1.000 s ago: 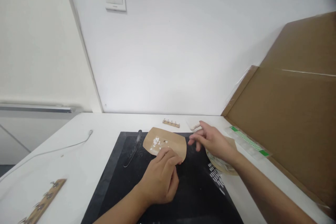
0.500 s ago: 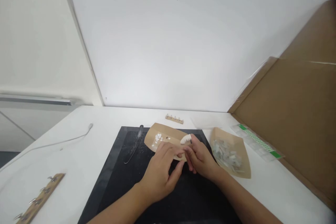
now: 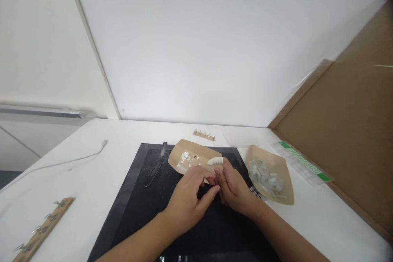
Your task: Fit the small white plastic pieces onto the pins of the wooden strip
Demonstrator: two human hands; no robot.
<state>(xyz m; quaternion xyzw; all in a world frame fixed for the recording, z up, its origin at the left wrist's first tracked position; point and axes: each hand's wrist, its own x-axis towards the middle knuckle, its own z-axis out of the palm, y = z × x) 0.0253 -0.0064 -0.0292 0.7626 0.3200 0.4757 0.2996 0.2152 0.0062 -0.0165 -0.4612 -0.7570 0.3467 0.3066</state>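
Observation:
My left hand point(image 3: 190, 196) and my right hand point(image 3: 233, 186) meet above a black mat point(image 3: 147, 221), just in front of a brown paper tray point(image 3: 181, 147). The left fingers are curled, and their tips and thumb touch the right fingertips. On the right hand, thumb and fingers are pinched together, while one finger in a white finger cot point(image 3: 215, 161) points left over the tray. Whatever lies between the fingertips is hidden or too small to name. Small white pieces point(image 3: 185, 156) are scattered in the tray.
A curved dark-handled tool point(image 3: 158, 166) lies on the mat's left. Right of the mat stands another paper tray point(image 3: 287, 172) with translucent pieces, beside a green-marked clear plastic pack point(image 3: 302, 161). Wooden strips with metal pegs lie behind point(image 3: 204, 135) and front left point(image 3: 46, 229). A cable point(image 3: 76, 159) crosses the left.
My left thumb has moved up and right, closer to the right fingertips. My right fingers have drawn in tighter. A dark strip with white marks now shows beside my right wrist. The view has shifted slightly.

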